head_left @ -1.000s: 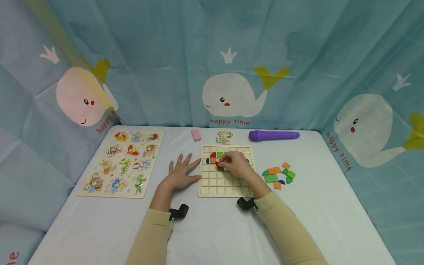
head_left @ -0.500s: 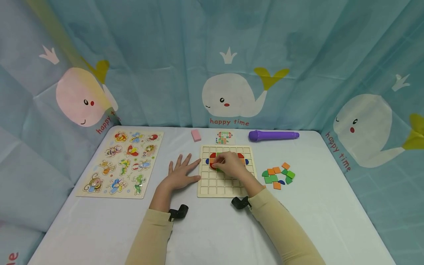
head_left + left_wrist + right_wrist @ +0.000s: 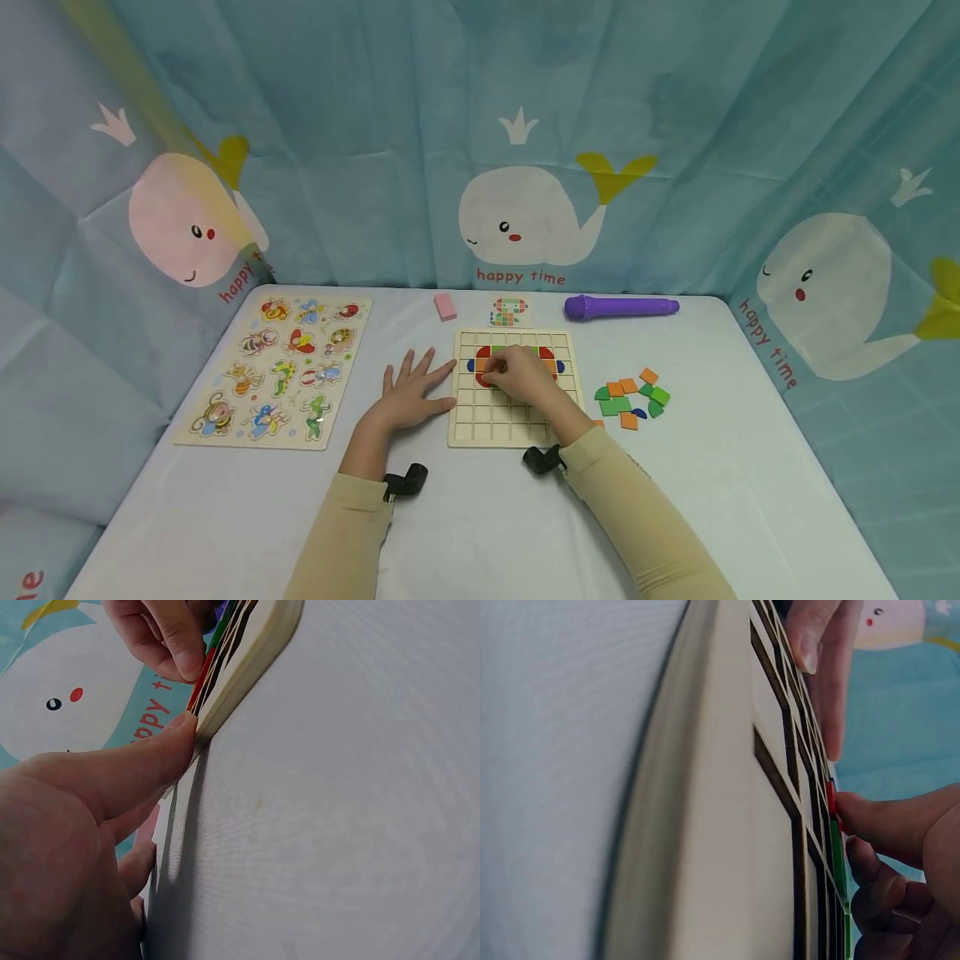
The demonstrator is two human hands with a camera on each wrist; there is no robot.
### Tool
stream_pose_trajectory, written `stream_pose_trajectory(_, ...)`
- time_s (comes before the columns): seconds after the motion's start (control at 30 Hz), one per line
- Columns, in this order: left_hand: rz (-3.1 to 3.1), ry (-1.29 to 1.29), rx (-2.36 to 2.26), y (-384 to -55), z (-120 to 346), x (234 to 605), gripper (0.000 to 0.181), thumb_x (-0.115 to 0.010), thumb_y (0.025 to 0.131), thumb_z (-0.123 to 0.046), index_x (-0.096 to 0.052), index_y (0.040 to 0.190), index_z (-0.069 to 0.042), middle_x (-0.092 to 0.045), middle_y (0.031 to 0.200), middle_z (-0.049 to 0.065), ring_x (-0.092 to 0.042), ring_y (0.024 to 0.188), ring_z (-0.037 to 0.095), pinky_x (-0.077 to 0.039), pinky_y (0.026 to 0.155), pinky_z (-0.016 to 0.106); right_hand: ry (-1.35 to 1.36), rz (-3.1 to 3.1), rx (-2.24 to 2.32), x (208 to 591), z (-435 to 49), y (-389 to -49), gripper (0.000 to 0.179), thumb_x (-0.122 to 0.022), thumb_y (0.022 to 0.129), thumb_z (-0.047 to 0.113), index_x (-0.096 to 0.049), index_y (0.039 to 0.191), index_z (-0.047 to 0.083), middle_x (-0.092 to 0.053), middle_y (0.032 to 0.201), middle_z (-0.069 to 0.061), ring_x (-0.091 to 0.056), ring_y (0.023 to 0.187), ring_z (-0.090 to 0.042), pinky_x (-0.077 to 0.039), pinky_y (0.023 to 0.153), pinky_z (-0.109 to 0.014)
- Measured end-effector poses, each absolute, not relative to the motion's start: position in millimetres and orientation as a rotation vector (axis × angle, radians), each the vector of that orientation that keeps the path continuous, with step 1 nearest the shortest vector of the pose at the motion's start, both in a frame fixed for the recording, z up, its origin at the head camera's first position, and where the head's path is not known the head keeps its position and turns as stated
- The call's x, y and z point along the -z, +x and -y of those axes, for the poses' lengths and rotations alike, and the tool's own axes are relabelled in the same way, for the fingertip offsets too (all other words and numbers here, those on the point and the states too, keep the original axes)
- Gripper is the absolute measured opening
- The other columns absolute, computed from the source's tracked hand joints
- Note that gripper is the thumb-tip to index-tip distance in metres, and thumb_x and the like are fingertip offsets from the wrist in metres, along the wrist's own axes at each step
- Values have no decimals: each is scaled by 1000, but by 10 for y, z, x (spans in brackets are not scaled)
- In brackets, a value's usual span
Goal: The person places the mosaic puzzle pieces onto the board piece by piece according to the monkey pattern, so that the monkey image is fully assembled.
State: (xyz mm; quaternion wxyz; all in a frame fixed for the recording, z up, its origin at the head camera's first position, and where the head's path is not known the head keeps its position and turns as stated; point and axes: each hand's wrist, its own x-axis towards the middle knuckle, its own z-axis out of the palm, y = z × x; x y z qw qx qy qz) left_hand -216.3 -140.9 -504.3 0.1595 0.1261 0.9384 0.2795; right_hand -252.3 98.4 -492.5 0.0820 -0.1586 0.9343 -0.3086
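My left hand [image 3: 405, 398] lies flat on the white table with fingers spread, its thumb and index tips at the left edge of the wooden grid board [image 3: 482, 423]. Over the board's left half, my right hand [image 3: 527, 375] pinches a small red rounded tile [image 3: 482, 380] between thumb and fingertips. In the right wrist view the red tile [image 3: 831, 798] sits down at the grid under the thumb, beside a green tile [image 3: 838, 851]. Orange [image 3: 550, 367], red [image 3: 546, 353] and blue [image 3: 561, 367] tiles show in the grid; the hand hides those in the middle.
Loose green, orange and blue tiles [image 3: 615, 406] lie right of the board. Behind it are a pattern card [image 3: 509, 312], a pink block [image 3: 446, 307] and a purple toy microphone [image 3: 621, 307]. An insect puzzle board [image 3: 288, 440] lies at left. Whale-printed curtains surround the table.
My right hand has moved left across the board with the red tile, to just below the orange tile, and has stayed there over the last half second. The left hand has not moved.
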Motion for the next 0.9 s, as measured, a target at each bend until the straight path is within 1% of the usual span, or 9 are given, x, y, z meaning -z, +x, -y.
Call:
stream_pose_trajectory(0.13,-2680,367,-800,-2161,1406,5044,73,-64,95,-52,-33,159,-34,-4,172,7,14,156,37,15,119,65,-461,-2795,937,4913,-992,-2509,9,-76,92,27,-74,84,22,-67,79,8,-58,71,-11,-49,66,-30)
stream_pose_trajectory(0.37,-2680,364,-796,-2161,1414,5036,74,-63,95,-53,-32,159,-34,-4,172,7,15,156,37,16,118,65,-458,-2793,881,4881,-994,-2497,13,-81,87,34,-73,87,23,-64,80,7,-56,70,-13,-46,62,-30)
stream_pose_trajectory(0.5,-2686,372,-797,-2172,1410,5040,73,-63,95,-53,-32,159,-34,-4,172,7,14,156,37,15,119,65,-425,-2807,889,4845,-1041,-2475,12,-80,88,32,-74,89,22,-64,80,6,-56,69,-13,-46,62,-30)
stream_pose_trajectory(0.7,-2675,361,-806,-2177,1392,5040,74,-64,94,-52,-32,159,-35,-4,172,6,15,156,37,16,119,64,-385,-2834,979,4777,-1233,-2424,11,-79,89,27,-75,95,18,-66,81,5,-60,72,-13,-49,64,-31)
stream_pose_trajectory(0.9,-2675,342,-804,-2182,1404,5081,74,-63,94,-53,-32,159,-35,-3,172,5,16,156,36,17,119,63,-360,-2841,1048,4720,-1492,-2384,12,-76,91,26,-75,99,16,-66,82,3,-59,74,-16,-49,66,-33)
